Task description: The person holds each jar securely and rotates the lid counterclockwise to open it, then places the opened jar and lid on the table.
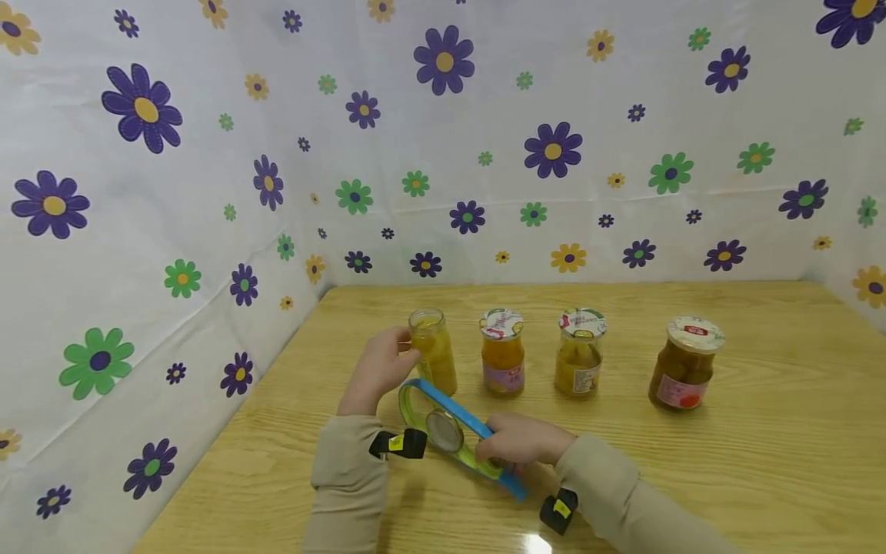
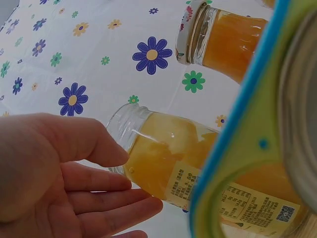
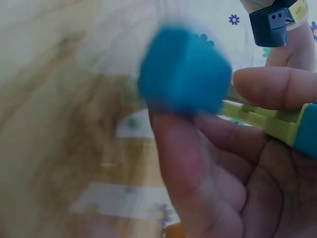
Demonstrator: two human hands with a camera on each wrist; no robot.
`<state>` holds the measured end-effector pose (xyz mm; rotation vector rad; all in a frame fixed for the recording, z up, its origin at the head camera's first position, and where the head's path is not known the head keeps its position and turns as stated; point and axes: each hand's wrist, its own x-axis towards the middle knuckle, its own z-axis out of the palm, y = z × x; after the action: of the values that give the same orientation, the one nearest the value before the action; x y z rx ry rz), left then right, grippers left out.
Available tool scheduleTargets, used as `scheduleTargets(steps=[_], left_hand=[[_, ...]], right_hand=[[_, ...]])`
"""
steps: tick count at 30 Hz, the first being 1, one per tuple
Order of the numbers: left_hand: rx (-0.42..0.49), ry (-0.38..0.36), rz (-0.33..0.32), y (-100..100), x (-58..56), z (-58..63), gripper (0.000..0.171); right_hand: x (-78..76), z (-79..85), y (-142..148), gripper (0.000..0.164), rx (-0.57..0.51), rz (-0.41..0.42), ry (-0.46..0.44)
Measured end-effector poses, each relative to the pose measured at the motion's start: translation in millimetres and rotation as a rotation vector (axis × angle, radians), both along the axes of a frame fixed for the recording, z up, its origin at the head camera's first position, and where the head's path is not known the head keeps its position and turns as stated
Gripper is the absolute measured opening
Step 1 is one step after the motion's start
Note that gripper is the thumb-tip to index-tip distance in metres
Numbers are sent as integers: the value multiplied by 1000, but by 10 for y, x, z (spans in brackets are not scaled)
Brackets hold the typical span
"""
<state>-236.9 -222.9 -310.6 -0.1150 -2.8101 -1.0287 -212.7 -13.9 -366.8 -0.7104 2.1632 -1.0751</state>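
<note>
My right hand (image 1: 529,440) grips a blue and green jar opener (image 1: 460,404) by its lower end, fingers curled round it. A round metal lid (image 1: 444,431) sits in one of the opener's rings, its dull inner side in sight. At the opener's far end stands a lidless glass jar (image 1: 431,354) of yellow fruit, upright on the table. My left hand (image 2: 74,183) is beside this jar's neck, thumb and fingers loosely extended; whether the fingertips touch the glass I cannot tell. The right wrist view shows the opener's blue end (image 3: 185,72), blurred, against the fingers.
Right of the open jar stand a lidded jar of orange fruit (image 1: 504,362), another lidded jar (image 1: 579,362) of yellowish fruit and a darker lidded jar (image 1: 681,373). They rest on a wood-grain table (image 1: 775,462). A flower-patterned cloth (image 1: 609,154) hangs behind and to the left.
</note>
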Motion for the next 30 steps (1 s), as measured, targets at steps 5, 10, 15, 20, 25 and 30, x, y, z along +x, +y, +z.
scheduleTargets(steps=[5, 10, 15, 20, 25, 30], left_hand=[[5, -6, 5, -4, 6, 7, 41], [15, -13, 5, -5, 12, 8, 42], [21, 0, -2, 0, 28, 17, 42], [24, 5, -10, 38, 29, -5, 41], [28, -13, -5, 22, 29, -4, 41], [16, -29, 11, 15, 27, 29, 42]], right_hand=[[-22, 11, -76, 22, 13, 50, 100], [-37, 26, -132, 18, -16, 75, 149], [-60, 25, -185, 8, -95, 31, 74], [-71, -3, -189, 12, -128, -19, -5], [-80, 26, -214, 15, -96, -33, 10], [-115, 45, -254, 16, -66, -41, 7]])
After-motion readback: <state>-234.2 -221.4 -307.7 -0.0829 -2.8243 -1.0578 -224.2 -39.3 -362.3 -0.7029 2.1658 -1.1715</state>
